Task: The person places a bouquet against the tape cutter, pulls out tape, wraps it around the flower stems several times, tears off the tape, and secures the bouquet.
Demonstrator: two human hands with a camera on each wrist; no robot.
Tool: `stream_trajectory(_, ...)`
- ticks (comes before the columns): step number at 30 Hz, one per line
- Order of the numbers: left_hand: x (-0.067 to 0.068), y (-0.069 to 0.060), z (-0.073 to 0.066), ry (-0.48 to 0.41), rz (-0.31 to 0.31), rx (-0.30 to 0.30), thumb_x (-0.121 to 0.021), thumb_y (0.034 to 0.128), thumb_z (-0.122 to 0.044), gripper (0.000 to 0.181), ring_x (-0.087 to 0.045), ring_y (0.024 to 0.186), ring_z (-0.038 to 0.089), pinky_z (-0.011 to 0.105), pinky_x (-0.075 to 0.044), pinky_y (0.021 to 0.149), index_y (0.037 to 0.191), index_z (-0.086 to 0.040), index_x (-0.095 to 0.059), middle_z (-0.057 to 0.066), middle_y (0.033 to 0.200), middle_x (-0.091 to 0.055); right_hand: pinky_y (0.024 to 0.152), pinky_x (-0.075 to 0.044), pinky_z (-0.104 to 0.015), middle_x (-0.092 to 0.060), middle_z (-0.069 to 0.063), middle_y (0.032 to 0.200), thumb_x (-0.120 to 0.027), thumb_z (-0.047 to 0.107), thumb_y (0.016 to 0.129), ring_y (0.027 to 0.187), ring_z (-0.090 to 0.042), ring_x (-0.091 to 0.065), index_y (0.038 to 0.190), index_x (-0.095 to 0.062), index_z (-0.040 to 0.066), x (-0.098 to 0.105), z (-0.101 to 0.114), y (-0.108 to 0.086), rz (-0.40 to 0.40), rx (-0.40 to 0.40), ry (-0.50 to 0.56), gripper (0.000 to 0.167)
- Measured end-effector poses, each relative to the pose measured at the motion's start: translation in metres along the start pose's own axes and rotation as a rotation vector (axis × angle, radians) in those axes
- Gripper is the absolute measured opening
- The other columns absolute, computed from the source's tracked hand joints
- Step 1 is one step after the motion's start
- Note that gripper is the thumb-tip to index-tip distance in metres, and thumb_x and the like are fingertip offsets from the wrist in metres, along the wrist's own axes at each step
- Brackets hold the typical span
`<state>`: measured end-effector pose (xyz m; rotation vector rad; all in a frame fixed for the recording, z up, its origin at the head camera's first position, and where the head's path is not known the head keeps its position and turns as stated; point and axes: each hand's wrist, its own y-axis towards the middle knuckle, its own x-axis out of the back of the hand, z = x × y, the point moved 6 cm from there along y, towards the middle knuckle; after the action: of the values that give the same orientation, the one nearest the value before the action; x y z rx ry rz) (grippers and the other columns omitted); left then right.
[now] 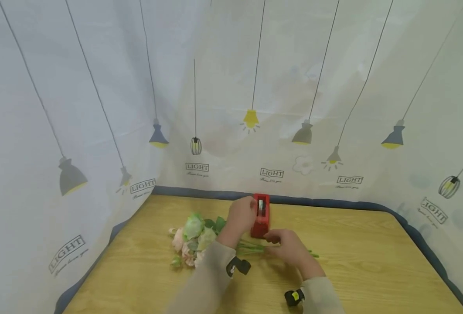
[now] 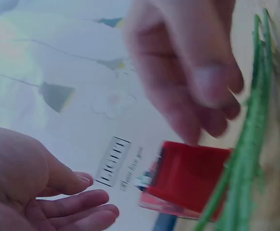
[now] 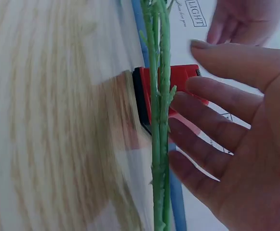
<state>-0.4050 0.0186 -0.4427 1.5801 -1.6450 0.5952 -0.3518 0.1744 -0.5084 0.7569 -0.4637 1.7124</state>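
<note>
A red tape dispenser stands on the table near its back edge; its dark base and toothed edge show in the right wrist view. My left hand is beside the dispenser's left side, and in the left wrist view its fingers are loosely bent with nothing visible between them. A bouquet of pale artificial-looking flowers lies left of the dispenser, its green stems running rightward in front of it. At the stems is my right hand, fingers spread and relaxed; whether they touch the stems I cannot tell.
The wooden table has a dark blue edging along its back and sides. Behind it hangs a pale curtain printed with lamps. A black strap-on camera sits on the left wrist, another on the right.
</note>
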Motion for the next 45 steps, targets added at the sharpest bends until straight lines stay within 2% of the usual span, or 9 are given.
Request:
stream_trajectory(5,-0.018,0.011,0.029,-0.137,-0.029,0.101,-0.065,0.1036,-0.011,0.025,-0.072,0.113,0.027,0.042,-0.063,0.093,0.127,-0.005,-0.074,0.01,0.119,-0.077,0.089,-0.062,-0.043,-0.078,-0.002,0.109,-0.076,0.016,0.099,0.099,-0.018,-0.07,0.112,-0.08,0.01,0.008,0.003,0.001,-0.11,-0.061,0.107,0.015)
stream_trajectory(10,-0.042,0.015,0.049,-0.247,-0.002,0.157,-0.072,0.0996,-0.014,0.023,-0.073,0.099,0.021,0.036,-0.063,0.083,0.12,-0.006,-0.078,0.007,0.107,-0.079,0.09,-0.062,-0.043,-0.078,-0.004,0.103,-0.072,0.012,0.101,0.096,-0.018,-0.069,0.107,-0.08,0.008,0.017,0.004,0.001,-0.242,-0.124,0.169,0.01)
stream_trajectory(17,-0.049,0.02,0.058,-0.297,-0.018,0.176,-0.076,0.0965,-0.013,0.016,-0.072,0.091,0.017,0.032,-0.061,0.077,0.111,-0.01,-0.081,0.004,0.103,-0.08,0.076,-0.058,-0.032,-0.077,-0.01,0.105,-0.07,0.018,0.103,0.092,-0.018,-0.067,0.11,-0.08,0.005,0.014,0.007,0.017,-0.297,-0.191,0.218,0.018)
stream_trajectory(24,-0.056,0.021,0.061,-0.324,-0.043,0.164,-0.081,0.093,-0.014,0.013,-0.072,0.091,0.017,0.031,-0.061,0.075,0.105,-0.01,-0.083,0.004,0.101,-0.081,0.08,-0.06,-0.037,-0.078,-0.015,0.107,-0.07,0.019,0.102,0.1,-0.028,-0.07,0.11,-0.08,0.002,0.009,0.012,0.031,-0.38,-0.273,0.255,0.021)
stream_trajectory(28,-0.057,0.02,0.062,-0.32,-0.057,0.153,-0.082,0.0925,-0.015,0.01,-0.072,0.086,0.017,0.03,-0.06,0.071,0.101,-0.009,-0.083,0.004,0.097,-0.081,0.075,-0.06,-0.036,-0.078,-0.015,0.104,-0.07,0.02,0.101,0.096,-0.028,-0.071,0.108,-0.081,0.002,0.005,0.01,0.037,-0.444,-0.327,0.234,0.022)
stream_trajectory(31,-0.052,0.019,0.063,-0.304,-0.078,0.153,-0.082,0.0926,-0.016,0.01,-0.072,0.087,0.018,0.032,-0.06,0.072,0.1,-0.009,-0.083,0.004,0.096,-0.081,0.072,-0.06,-0.035,-0.079,-0.016,0.102,-0.072,0.022,0.1,0.093,-0.029,-0.071,0.105,-0.081,0.001,0.001,0.01,0.042,-0.446,-0.328,0.21,0.023)
stream_trajectory(35,-0.048,0.019,0.061,-0.294,-0.088,0.162,-0.08,0.0925,-0.013,0.009,-0.072,0.088,0.019,0.033,-0.061,0.073,0.1,-0.009,-0.084,0.003,0.094,-0.08,0.076,-0.061,-0.038,-0.079,-0.016,0.104,-0.074,0.027,0.098,0.096,-0.03,-0.072,0.102,-0.081,0.002,-0.003,0.007,0.046,-0.43,-0.338,0.202,0.026)
stream_trajectory(41,-0.051,0.017,0.061,-0.283,-0.077,0.17,-0.08,0.093,-0.012,0.009,-0.071,0.086,0.018,0.032,-0.061,0.071,0.101,-0.009,-0.083,0.003,0.093,-0.079,0.086,-0.062,-0.044,-0.078,-0.017,0.112,-0.071,0.03,0.1,0.103,-0.031,-0.07,0.107,-0.08,0.001,-0.011,-0.003,0.047,-0.382,-0.384,0.256,0.03)
stream_trajectory(45,-0.053,0.017,0.06,-0.277,-0.076,0.165,-0.08,0.0934,-0.013,0.011,-0.072,0.087,0.018,0.032,-0.061,0.071,0.103,-0.009,-0.083,0.003,0.094,-0.08,0.086,-0.061,-0.042,-0.077,-0.017,0.114,-0.071,0.029,0.1,0.106,-0.031,-0.069,0.107,-0.079,0.002,-0.013,-0.008,0.047,-0.372,-0.397,0.326,0.028)
